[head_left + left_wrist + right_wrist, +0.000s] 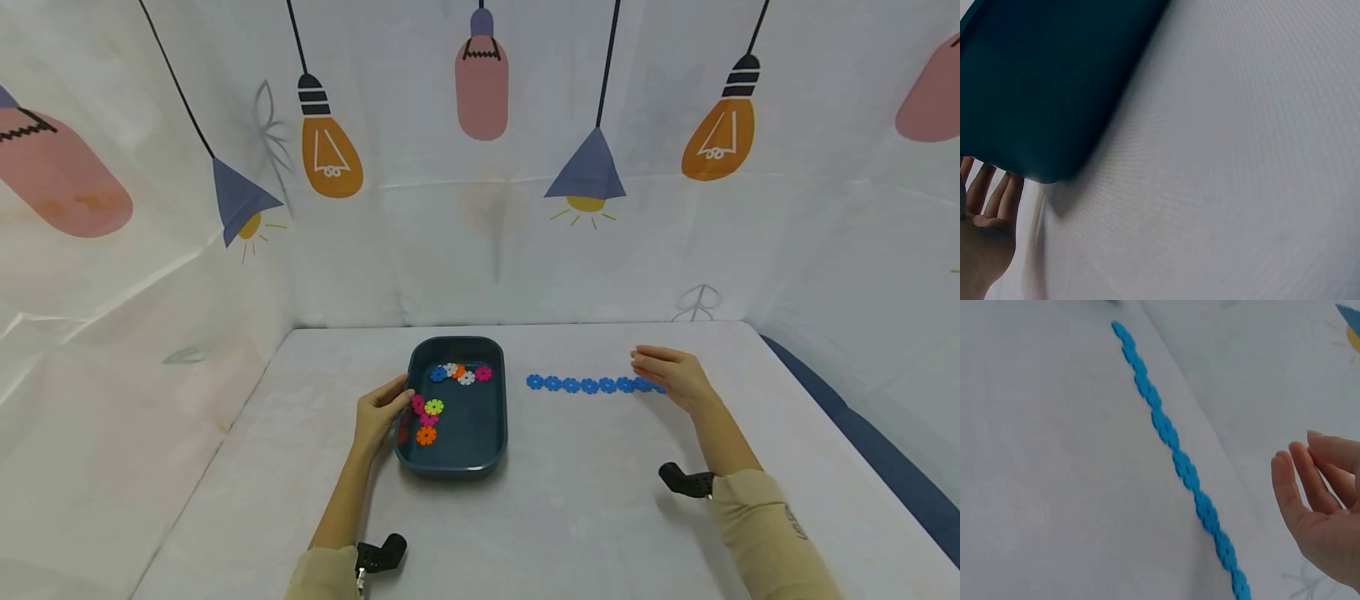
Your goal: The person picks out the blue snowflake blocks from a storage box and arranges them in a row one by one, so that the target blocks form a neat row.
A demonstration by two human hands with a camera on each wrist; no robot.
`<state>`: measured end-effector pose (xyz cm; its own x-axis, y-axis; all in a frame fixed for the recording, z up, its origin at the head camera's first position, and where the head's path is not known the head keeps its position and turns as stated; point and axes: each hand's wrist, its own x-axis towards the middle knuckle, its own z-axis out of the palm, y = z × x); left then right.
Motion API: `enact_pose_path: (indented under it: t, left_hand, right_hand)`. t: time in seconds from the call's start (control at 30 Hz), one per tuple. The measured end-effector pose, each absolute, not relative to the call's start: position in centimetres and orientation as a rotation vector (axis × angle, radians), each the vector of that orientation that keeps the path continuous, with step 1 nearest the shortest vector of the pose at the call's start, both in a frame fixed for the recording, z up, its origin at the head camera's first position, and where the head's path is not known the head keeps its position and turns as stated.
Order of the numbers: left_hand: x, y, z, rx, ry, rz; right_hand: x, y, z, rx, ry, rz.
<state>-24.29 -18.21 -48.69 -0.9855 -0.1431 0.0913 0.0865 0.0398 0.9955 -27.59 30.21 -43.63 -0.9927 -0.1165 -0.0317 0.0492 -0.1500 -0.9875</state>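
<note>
My left hand (380,414) holds a dark teal tray (468,454) by its left rim, the thumb over the edge. In the left wrist view, the fingers of that hand (991,234) reach up against the tray wall (1041,112). Several small flower-shaped plastic pieces lie inside, among them a yellow-green piece (433,407), an orange piece (426,436) and a blue piece (438,374). Right of the tray runs a straight row of blue flower pieces (589,386). Above its right end is my right hand (672,377), fingers loosely bent and nothing visible between them; it partly hides that end.
A white-covered table (585,517) bears the tray and the row. Behind it hangs a white curtain (420,233) printed with lamps and bulbs, which also closes off the left side. Black wrist bands (686,481) sit on both forearms.
</note>
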Motion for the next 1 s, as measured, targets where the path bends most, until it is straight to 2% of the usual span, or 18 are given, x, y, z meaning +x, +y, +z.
enact_pose_path:
  t: [0.3, 0.6, 0.8, 1.0]
  left_hand:
    - [-24.3, -18.4, -48.8, 0.065, -2.139, -2.068]
    - [-24.3, -18.4, -48.7, 0.053, -2.139, -2.051]
    - [-24.4, -18.3, -48.6, 0.060, -2.151, -2.046]
    - [-24.4, -18.3, -48.7, 0.063, -2.153, -2.057]
  right_hand:
    - [-30.0, 20.6, -41.8, -0.213, 1.833, -2.231]
    - [-31.8, 11.3, -42.1, -0.236, 1.770, -2.154]
    - [-31.9, 7.0, -42.2, -0.238, 1.734, -2.093]
    - [-32.5, 4.2, -42.2, -0.110, 1.578, -2.165]
